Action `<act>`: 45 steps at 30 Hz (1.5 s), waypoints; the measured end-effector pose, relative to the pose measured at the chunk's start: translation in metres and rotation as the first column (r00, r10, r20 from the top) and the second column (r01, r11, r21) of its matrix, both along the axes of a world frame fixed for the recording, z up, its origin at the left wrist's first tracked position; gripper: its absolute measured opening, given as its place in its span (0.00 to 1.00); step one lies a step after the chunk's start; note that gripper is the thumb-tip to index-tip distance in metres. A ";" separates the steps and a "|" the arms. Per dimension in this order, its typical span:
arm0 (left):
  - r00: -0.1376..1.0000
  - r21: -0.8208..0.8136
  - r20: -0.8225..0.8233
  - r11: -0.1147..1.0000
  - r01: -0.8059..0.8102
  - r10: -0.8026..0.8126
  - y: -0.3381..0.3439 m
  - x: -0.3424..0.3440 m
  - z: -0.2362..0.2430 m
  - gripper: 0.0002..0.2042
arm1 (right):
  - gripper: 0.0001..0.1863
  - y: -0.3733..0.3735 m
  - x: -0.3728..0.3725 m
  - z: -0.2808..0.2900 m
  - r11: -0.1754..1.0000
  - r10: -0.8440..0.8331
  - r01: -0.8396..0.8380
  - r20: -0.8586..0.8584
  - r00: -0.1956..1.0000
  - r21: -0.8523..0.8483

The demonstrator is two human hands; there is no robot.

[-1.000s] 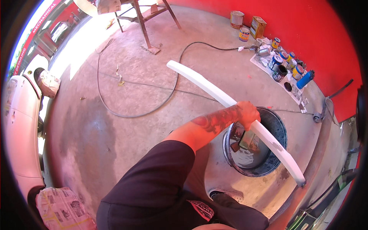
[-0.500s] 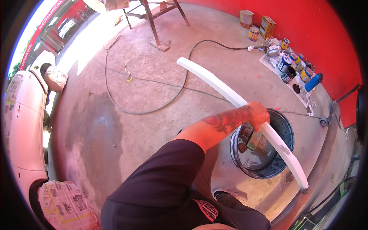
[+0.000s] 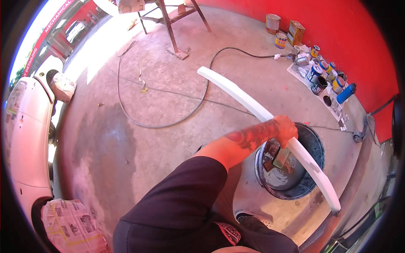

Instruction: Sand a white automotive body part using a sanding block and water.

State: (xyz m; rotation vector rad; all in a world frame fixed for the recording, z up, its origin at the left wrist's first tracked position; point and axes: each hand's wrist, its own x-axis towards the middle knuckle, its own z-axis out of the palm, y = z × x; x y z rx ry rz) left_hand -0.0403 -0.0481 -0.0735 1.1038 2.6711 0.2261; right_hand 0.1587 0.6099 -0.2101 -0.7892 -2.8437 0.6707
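My left hand [image 3: 286, 130] is closed around the middle of a long white curved trim piece [image 3: 238, 93]. It holds the piece slantwise above a round black tub [image 3: 313, 141], one end reaching toward the far left and the other toward the near right. A small dark patch marks the white surface on the near half. Inside the tub is cloudy water, with a greenish rectangular block [image 3: 281, 157] and a smaller dark brown block [image 3: 268, 164] at its left side. My left forearm comes across from a black sleeve. My right hand is out of sight.
A dark hose [image 3: 147, 125] loops over the concrete floor. Several paint cans [image 3: 319, 85] and a blue bottle [image 3: 346, 92] stand along the red wall. A stand [image 3: 168, 33] is at the back, a pale car [image 3: 31, 139] at left, near a newspaper-wrapped round thing [image 3: 71, 227].
The whole view has shifted slightly. My left hand keeps the white trim piece in much the same place over the tub; the light on the water looks different.
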 end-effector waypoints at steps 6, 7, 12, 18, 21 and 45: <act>0.998 0.008 0.063 1.000 -0.028 0.027 -0.004 0.006 0.006 0.28 | 0.32 -0.008 -0.006 0.013 0.998 0.066 -0.064 0.104 0.992 -0.021; 0.999 0.010 0.050 1.000 -0.021 0.021 -0.002 0.007 0.004 0.27 | 0.33 -0.008 -0.005 0.004 1.000 -0.006 0.004 0.106 0.994 0.024; 0.998 0.055 0.052 0.998 0.022 -0.025 -0.001 0.004 0.001 0.27 | 0.33 0.011 0.009 -0.007 0.997 0.023 -0.021 -0.026 0.999 0.071; 0.992 0.046 0.124 0.999 -0.005 0.000 -0.004 -0.002 0.008 0.26 | 0.24 -0.030 0.015 0.004 0.996 -0.088 0.089 0.050 0.995 -0.016; 0.982 0.002 0.172 0.997 -0.079 0.077 -0.010 0.003 0.011 0.26 | 0.30 -0.088 -0.003 0.027 0.987 -0.111 0.094 0.129 0.985 0.128; 0.987 0.025 0.136 0.996 -0.087 0.083 0.004 0.006 0.018 0.25 | 0.30 -0.140 -0.002 0.071 0.988 -0.064 0.073 -0.076 0.995 0.134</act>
